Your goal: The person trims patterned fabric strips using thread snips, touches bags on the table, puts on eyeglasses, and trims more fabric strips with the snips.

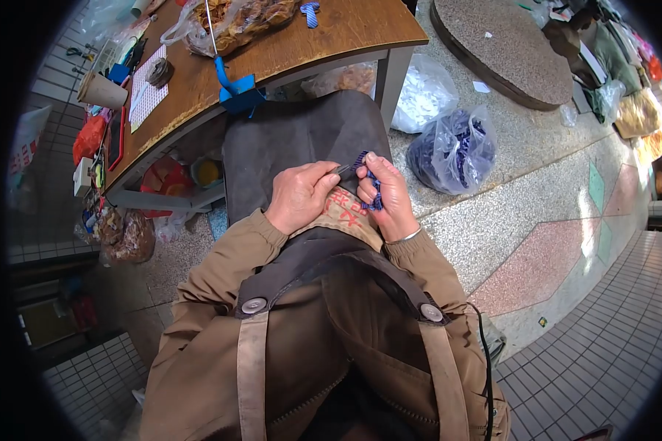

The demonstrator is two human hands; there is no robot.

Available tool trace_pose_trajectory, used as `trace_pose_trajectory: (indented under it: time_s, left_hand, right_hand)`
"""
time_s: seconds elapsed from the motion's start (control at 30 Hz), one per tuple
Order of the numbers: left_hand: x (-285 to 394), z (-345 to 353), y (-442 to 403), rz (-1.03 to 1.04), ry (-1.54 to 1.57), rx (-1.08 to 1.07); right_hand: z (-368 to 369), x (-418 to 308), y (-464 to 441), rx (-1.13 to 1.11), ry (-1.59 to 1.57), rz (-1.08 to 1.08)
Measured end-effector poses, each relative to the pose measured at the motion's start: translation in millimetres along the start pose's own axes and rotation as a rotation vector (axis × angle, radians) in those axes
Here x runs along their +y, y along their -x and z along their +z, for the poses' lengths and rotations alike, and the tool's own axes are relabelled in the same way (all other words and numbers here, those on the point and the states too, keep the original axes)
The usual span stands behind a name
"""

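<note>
Left hand [299, 192] is pinching thin tool [343, 169], pointing right at cloth [377, 198]; right hand [393, 197] is gripping cloth, fingers closed.

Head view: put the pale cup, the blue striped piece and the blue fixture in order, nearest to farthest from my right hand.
1. Blue striped piece: held in the right hand.
2. Blue fixture: ahead to the left, at the table edge.
3. Pale cup: farther left, toward the table's left side.
</note>
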State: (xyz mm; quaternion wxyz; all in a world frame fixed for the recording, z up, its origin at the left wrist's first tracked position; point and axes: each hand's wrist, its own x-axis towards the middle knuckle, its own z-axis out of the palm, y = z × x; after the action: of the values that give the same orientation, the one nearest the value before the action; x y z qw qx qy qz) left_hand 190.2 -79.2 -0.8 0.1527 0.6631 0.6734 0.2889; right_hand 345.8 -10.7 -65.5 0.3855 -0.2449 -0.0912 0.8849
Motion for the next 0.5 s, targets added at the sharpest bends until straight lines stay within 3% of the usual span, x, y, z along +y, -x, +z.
trace_pose_trajectory:
  time_s: [0.5]
  left_hand:
    - [3.3, -0.3, 0.2, -0.069, -0.034, -0.106]
  right_hand:
    - [4.3, 3.5, 3.3, 0.035, 0.044, -0.025]
